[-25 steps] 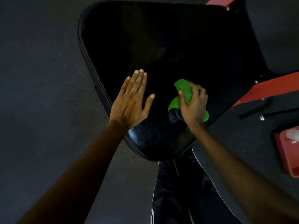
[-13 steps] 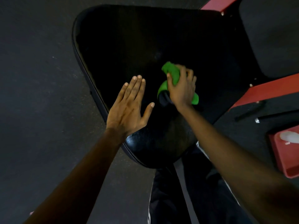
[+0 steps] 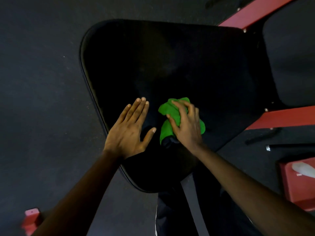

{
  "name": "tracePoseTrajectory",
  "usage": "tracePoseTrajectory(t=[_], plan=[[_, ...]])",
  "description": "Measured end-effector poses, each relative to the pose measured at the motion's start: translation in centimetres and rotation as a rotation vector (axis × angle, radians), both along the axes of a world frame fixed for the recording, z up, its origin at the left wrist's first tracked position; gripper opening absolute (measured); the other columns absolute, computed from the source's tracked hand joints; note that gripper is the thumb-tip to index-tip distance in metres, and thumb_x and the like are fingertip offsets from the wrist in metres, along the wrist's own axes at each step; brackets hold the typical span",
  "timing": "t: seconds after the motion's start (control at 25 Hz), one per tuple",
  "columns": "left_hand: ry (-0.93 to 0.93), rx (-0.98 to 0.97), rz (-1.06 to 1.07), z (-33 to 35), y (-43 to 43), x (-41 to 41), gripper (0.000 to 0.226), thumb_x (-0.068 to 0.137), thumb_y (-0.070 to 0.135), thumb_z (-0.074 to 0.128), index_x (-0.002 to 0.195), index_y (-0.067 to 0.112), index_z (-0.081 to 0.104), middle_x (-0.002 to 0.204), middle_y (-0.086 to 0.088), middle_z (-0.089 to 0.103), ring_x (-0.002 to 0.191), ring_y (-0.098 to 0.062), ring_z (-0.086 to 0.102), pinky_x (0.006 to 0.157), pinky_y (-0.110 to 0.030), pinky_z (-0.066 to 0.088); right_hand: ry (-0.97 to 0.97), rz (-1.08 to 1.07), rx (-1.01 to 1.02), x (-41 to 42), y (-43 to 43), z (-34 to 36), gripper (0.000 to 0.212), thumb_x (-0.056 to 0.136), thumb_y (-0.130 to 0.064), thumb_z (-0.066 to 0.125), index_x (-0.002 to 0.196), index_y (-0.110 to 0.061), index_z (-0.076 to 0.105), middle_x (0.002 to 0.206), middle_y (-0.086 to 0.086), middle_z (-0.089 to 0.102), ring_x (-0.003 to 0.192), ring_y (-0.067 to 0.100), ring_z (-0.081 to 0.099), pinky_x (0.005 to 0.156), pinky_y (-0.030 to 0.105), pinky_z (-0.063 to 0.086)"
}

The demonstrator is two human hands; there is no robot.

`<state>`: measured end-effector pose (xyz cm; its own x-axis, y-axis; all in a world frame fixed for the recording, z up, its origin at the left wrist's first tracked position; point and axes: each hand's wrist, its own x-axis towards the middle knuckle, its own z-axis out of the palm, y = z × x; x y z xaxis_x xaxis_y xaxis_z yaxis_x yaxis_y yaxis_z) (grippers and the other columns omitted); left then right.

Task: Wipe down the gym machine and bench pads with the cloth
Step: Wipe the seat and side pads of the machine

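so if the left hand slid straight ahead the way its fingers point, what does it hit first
Nothing, as far as the picture shows. The left hand lies flat with its fingers aimed up and slightly right across bare black pad. The green cloth sits off to its right, outside that line. The pad's far edge would probably come first.

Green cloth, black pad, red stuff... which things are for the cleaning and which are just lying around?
For the job:
- green cloth, bunched under the right hand
- black seat pad
- left hand, flat on the pad
- red machine frame

Just lying about:
- red bin
- black bar on the floor
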<state>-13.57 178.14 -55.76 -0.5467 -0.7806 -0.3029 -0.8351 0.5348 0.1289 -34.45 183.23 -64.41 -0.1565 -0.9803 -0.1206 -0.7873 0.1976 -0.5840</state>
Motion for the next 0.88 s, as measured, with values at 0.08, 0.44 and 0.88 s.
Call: tracePoseTrajectory(t=[0.08,0.44,0.88], plan=[[0.001,0.021,0.036,0.2,-0.2,-0.2,0.079,0.1,0.056,0.034,0.159,0.005,0.016,0.167,-0.011,0.012,0.155,-0.018,0.004,0.126,-0.039,0.008,0.047,-0.128,0.027,-1.4,-4.8,-1.5,0.049,0.096,-0.046,0.056,0.141,-0.027,0.052,0.131,0.008,0.051,0.11,0.033,0.051,0.09,0.049,0.047],[-0.012,-0.01,0.196,-1.3,-4.4,-4.2,0.076,0.1,0.051,0.037,0.159,0.007,0.018,0.167,-0.011,0.009,0.155,-0.021,0.001,0.126,-0.035,-0.001,-0.071,-0.007,0.019,-0.5,-2.6,-0.1,0.049,0.094,-0.044,0.061,0.139,-0.027,0.053,0.134,0.005,0.048,0.113,0.031,0.049,0.094,0.045,0.046],[-0.124,-0.085,0.114,-2.4,-12.7,-4.2,0.076,0.096,0.052,0.036,0.156,0.007,0.028,0.165,-0.02,0.014,0.153,-0.034,0.009,0.123,-0.043,0.003,-0.053,-0.327,0.045,-1.6,-14.0,-2.6,0.049,0.089,-0.045,0.059,0.135,-0.028,0.057,0.13,0.007,0.054,0.11,0.033,0.052,0.09,0.046,0.045]])
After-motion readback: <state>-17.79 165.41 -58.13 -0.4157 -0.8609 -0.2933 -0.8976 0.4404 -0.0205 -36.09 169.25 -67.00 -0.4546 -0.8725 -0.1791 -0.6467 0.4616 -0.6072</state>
